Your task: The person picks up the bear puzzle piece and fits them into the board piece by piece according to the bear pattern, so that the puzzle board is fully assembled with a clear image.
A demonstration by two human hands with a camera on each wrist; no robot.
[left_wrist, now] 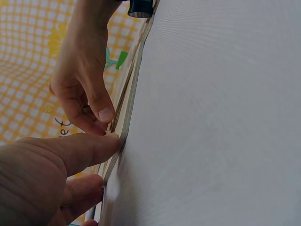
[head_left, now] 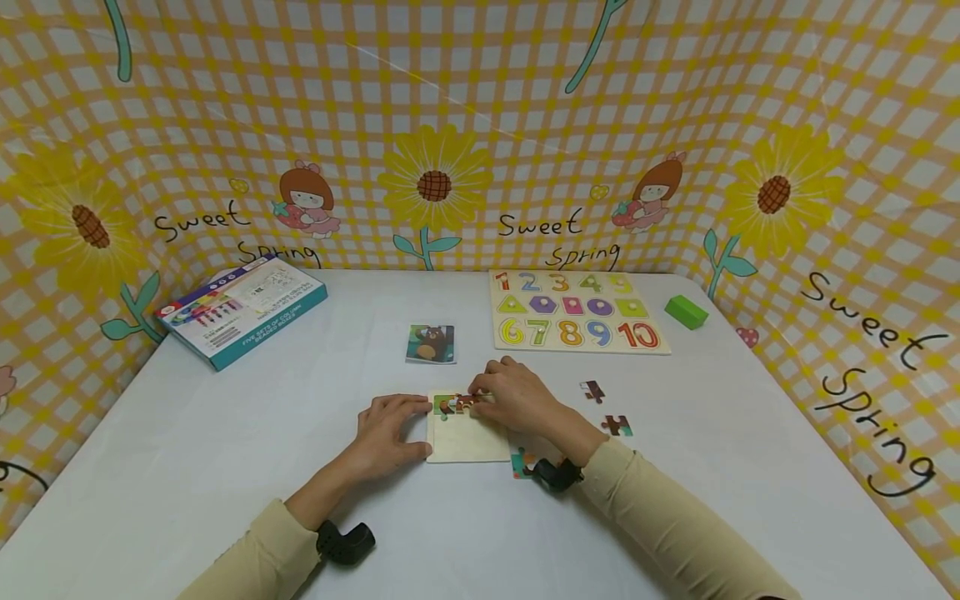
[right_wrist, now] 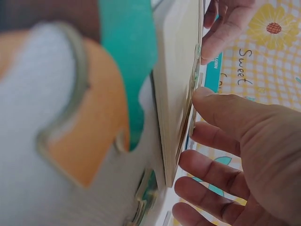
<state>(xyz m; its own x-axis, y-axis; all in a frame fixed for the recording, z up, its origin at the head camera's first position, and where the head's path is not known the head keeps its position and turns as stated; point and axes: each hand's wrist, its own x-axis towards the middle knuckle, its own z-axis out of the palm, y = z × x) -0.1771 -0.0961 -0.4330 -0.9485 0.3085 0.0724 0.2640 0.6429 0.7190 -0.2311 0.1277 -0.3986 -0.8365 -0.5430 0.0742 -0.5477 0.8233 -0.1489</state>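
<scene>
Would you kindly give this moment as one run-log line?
left hand: touching puzzle board | right hand: pinching puzzle piece at board | loose pieces: right of board

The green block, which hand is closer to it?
Right. The right hand is left of the green block, over the puzzle tray; the left hand is farther left, at the tray's edge.

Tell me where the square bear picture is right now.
In the head view, the bear picture lies a little left of centre, just beyond the wooden tray and left of the number board.
</scene>
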